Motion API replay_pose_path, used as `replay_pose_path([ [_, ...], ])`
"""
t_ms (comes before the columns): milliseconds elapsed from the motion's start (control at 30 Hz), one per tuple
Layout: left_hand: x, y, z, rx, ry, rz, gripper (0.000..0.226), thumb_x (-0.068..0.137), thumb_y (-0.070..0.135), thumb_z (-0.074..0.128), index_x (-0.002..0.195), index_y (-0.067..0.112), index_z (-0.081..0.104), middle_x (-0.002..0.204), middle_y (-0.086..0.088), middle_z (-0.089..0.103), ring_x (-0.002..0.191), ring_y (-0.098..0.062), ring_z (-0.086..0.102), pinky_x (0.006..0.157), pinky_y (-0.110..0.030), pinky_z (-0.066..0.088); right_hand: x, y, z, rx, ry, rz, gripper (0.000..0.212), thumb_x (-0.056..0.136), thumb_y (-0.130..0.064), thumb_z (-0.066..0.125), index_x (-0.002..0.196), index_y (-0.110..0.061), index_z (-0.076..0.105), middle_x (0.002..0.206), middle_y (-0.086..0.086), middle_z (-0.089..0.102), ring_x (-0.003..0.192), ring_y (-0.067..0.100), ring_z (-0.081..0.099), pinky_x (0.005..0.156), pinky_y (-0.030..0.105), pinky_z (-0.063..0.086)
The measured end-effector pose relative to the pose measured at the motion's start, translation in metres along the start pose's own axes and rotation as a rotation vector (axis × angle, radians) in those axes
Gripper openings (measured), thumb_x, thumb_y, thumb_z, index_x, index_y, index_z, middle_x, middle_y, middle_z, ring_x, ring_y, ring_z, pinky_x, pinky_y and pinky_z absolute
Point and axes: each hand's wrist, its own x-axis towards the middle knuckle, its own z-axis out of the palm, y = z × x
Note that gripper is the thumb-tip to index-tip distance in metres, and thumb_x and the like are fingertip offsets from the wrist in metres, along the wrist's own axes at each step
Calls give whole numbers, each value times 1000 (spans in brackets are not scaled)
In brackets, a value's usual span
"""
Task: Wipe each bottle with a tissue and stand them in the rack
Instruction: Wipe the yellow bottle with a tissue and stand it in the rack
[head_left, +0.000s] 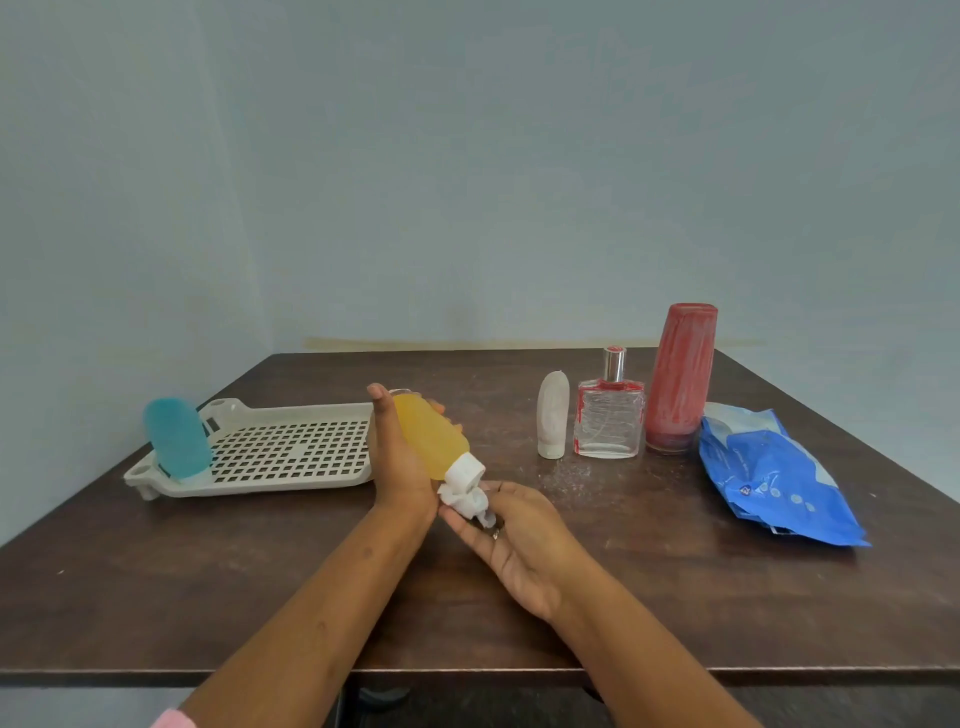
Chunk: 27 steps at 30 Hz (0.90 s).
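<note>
Orange bottle (431, 441): tilted cap-down over the surface (649, 597), beside the rack (260, 486), gripped by the left hand (400, 467).
Tissue (464, 501): pinched in the right hand (519, 538), pressed to the cap (466, 470).
Done well: rotate bottle, wipe all round, then rack it.

Tilted orange bottle (431, 436) points cap-down against crumpled tissue (462, 501); blue bottle (176, 436) stands inverted in beige rack (260, 487).

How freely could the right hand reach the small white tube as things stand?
Probably yes: only bare table lies between the right hand and the white tube. But that hand pinches a tissue at the cap of the orange bottle, so it isn't free to grip.
</note>
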Motion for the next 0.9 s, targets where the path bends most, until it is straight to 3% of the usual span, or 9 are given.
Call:
replay_pose_path([
  [67, 2, 1, -1, 14, 51, 51, 79, 61, 76, 54, 101, 9, 56, 78, -9, 62, 61, -22, 64, 53, -29, 53, -1, 1, -1, 1, 19, -40, 23, 90, 13, 42, 110, 12, 53, 108, 23, 65, 92, 23, 67, 69, 26, 58],
  [200, 4, 3, -2, 45, 89, 126, 53, 72, 67, 51, 89, 17, 52, 80, -10, 62, 67, -27, 62, 62, -37, 54, -2, 4, -2, -107, 82, -192, 11, 87, 9, 55, 97, 4, 56, 100, 18, 67, 85, 18, 70, 71, 22, 57],
  [367, 3, 0, -1, 143, 53, 218, 51, 85, 64, 51, 90, 13, 50, 69, -3, 63, 56, -18, 62, 53, -32, 54, 3, 2, -4, -155, 205, -355, 7, 85, -1, 63, 90, 0, 58, 93, 14, 66, 80, 16, 67, 66, 19, 55],
  [633, 2, 1, -3, 172, 84, 229, 56, 76, 60, 49, 98, 9, 50, 68, -2, 63, 53, -14, 63, 52, -29, 54, -2, 4, -5, -191, 109, -249, 7, 86, 1, 62, 88, -2, 56, 105, 19, 64, 94, 25, 67, 73, 24, 57],
  [767, 6, 2, -7, 198, 95, 198, 50, 75, 62, 49, 93, 16, 51, 71, -3, 64, 55, -15, 63, 58, -33, 54, -9, 2, -6, -229, -24, -202, 8, 84, 2, 63, 84, -4, 58, 98, 16, 67, 85, 19, 69, 67, 23, 55],
  [900, 5, -1, -6, 222, 73, 198, 48, 75, 62, 50, 89, 16, 53, 65, -2, 63, 52, -15, 62, 58, -33, 53, -4, -2, -10, -145, 80, -361, 16, 87, 8, 56, 95, -5, 59, 99, 13, 65, 87, 20, 67, 67, 24, 56],
])
